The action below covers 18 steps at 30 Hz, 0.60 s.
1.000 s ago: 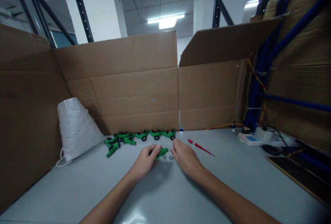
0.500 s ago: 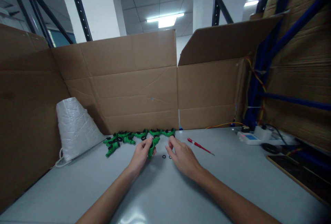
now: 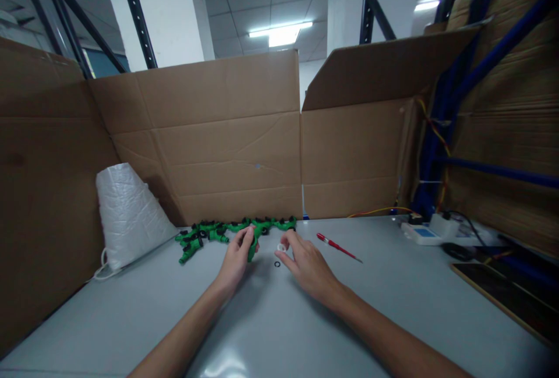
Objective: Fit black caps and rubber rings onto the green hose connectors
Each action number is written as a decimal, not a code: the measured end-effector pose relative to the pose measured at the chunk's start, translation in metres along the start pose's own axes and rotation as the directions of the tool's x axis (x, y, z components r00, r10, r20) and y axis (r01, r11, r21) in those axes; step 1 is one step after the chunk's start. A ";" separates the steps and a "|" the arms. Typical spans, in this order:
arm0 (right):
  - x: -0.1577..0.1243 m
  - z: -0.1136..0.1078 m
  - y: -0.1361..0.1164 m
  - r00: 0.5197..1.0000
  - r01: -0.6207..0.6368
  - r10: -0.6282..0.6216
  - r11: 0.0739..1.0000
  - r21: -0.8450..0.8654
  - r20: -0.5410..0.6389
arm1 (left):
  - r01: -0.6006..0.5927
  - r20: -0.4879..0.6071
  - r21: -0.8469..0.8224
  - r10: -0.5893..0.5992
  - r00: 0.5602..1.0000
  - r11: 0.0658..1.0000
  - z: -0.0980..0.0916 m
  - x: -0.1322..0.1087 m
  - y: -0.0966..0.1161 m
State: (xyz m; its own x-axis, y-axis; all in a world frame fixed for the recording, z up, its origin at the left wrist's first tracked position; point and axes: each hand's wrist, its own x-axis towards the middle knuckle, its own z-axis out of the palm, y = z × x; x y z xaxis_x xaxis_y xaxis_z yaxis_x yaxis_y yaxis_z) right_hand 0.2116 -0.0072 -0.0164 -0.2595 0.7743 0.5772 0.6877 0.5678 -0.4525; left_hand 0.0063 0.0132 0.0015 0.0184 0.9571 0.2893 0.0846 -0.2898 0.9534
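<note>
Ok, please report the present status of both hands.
Left hand holds green part. Right hand: small white piece between fingers. Black ring on table between hands.

My feed is cool and moderately bright, lit by a ceiling lamp [image 3: 283,35] high beyond the fingers [image 3: 295,243]. Glare whitens the desk [image 3: 414,285] on their near side, beside soft shadows. Their small white piece [image 3: 280,247] looks blurry; far upper right, the corner blackens.
</note>
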 end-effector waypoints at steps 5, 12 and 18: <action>0.001 0.000 0.001 1.000 0.029 -0.029 1.000 0.005 0.010 | 0.023 -0.019 -0.003 -0.023 1.000 1.000 0.000 0.001 -0.004; 0.002 0.000 0.002 1.000 0.030 -0.030 1.000 -0.001 0.009 | 0.028 -0.030 -0.015 -0.029 0.999 0.999 0.000 0.003 -0.007; 0.003 -0.001 0.003 0.997 0.073 -0.073 0.997 -0.001 -0.008 | 0.001 -0.052 -0.005 -0.002 0.999 1.000 0.001 0.002 -0.004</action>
State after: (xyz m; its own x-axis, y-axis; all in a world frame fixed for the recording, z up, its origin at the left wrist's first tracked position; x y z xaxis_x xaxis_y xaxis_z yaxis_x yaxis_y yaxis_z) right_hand 0.2136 -0.0039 -0.0148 -0.3035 0.7282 0.6145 0.6678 0.6226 -0.4080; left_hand 0.0071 0.0166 -0.0013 -0.0334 0.9559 0.2919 0.0795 -0.2886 0.9541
